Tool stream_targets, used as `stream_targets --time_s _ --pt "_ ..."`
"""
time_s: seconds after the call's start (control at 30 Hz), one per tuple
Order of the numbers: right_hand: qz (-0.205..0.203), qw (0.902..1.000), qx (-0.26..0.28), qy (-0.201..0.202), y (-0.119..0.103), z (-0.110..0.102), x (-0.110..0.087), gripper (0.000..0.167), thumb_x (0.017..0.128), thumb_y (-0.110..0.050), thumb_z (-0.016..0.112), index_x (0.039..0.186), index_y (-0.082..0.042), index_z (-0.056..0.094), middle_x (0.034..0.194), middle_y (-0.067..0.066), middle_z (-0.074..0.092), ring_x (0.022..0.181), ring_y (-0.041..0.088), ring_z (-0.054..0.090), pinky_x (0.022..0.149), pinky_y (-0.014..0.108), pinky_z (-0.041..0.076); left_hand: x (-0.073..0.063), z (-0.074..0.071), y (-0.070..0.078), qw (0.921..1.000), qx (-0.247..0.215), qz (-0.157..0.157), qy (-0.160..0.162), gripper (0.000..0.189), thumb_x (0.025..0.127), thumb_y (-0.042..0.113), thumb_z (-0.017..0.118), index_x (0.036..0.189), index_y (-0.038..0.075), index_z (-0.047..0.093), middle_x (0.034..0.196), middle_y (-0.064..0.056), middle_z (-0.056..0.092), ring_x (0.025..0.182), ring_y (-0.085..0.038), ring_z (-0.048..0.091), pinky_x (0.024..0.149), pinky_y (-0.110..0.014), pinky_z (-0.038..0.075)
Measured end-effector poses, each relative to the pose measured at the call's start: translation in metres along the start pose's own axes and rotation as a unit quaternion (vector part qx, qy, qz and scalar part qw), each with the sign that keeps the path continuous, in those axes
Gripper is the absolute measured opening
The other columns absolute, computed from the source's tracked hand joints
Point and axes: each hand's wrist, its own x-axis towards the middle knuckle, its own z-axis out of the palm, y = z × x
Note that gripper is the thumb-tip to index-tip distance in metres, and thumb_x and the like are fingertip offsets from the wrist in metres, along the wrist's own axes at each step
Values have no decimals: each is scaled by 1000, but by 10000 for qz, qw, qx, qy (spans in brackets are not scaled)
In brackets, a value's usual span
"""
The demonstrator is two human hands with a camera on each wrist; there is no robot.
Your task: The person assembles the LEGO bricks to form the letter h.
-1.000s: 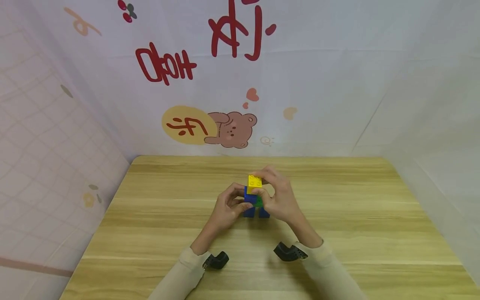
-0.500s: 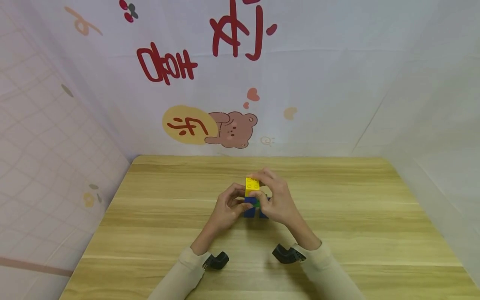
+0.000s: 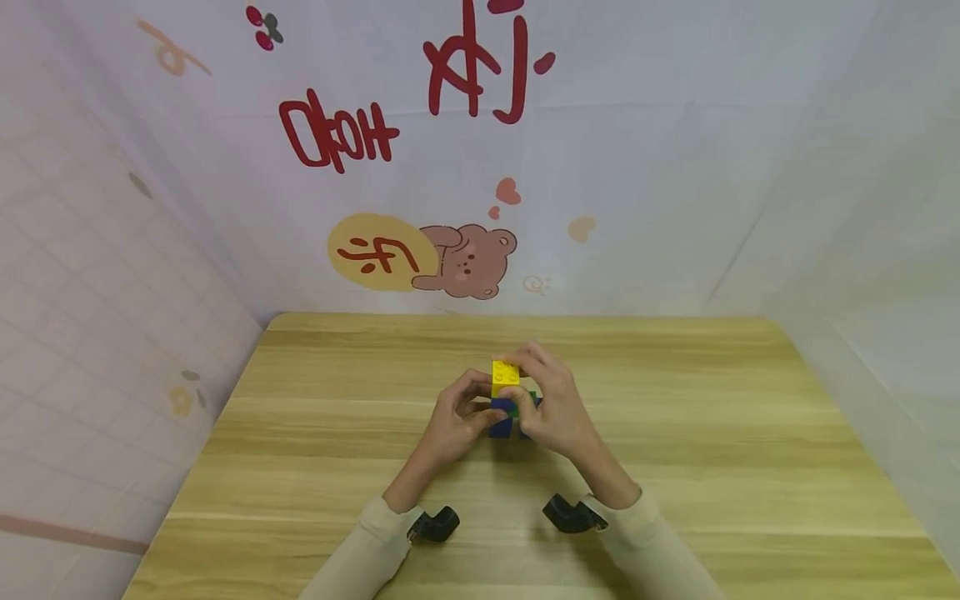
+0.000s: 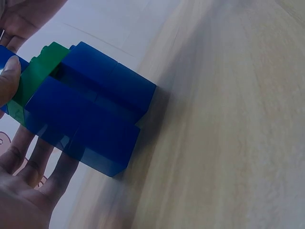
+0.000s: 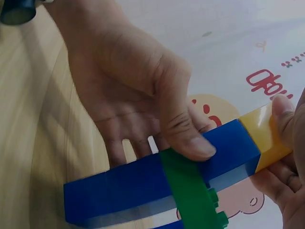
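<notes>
A small tower of toy building bricks stands on the table between the hands. Two blue brick columns (image 4: 78, 117) form its base, and a green brick (image 5: 189, 191) bridges them. On the green one's left side sits another blue brick (image 5: 229, 145), topped by a yellow brick (image 3: 505, 372) with studs. My left hand (image 3: 456, 418) grips that upper blue brick, its thumb in front. With thumb and fingers, my right hand (image 3: 555, 404) pinches the yellow brick. In the right wrist view, the yellow brick touches the blue one. My right hand partly covers the tower in the head view.
The wooden table (image 3: 337, 483) stretches out around the tower. Behind it hangs a white cloth (image 3: 645, 192) with a printed bear and red lettering. Black wrist devices (image 3: 435, 525) sit at both cuffs.
The yellow brick, held higher and a little to the right a second ago, has come down onto the upper blue brick with my right hand. My left hand has kept its hold.
</notes>
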Motion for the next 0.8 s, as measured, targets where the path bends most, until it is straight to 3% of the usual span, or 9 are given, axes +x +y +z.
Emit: stream_targets --time_s 0.3,0.57,0.8 --pt "242 9996 108 -11 0 5 -2 36 86 -3 78 120 -4 68 101 6 60 88 16 57 80 33 56 0 0 0 9999 61 94 -13 34 93 1 73 123 6 58 124 -17 63 111 -27 64 103 -51 56" --pt "318 9994 -129 -29 -6 7 -1 34 89 0 75 121 -4 66 104 7 58 89 16 57 78 30 55 1 1 4 9999 43 -62 93 33 92 0 74 121 7 59 124 -15 64 112 -28 64 102 -48 57" --pt "584 9977 290 -169 3 1 -5 39 92 -8 75 129 -13 66 112 3 63 96 15 59 87 30 56 1 4 3 9999 71 -56 97 34 92 1 74 123 6 58 125 -15 64 113 -32 64 103 -51 56"
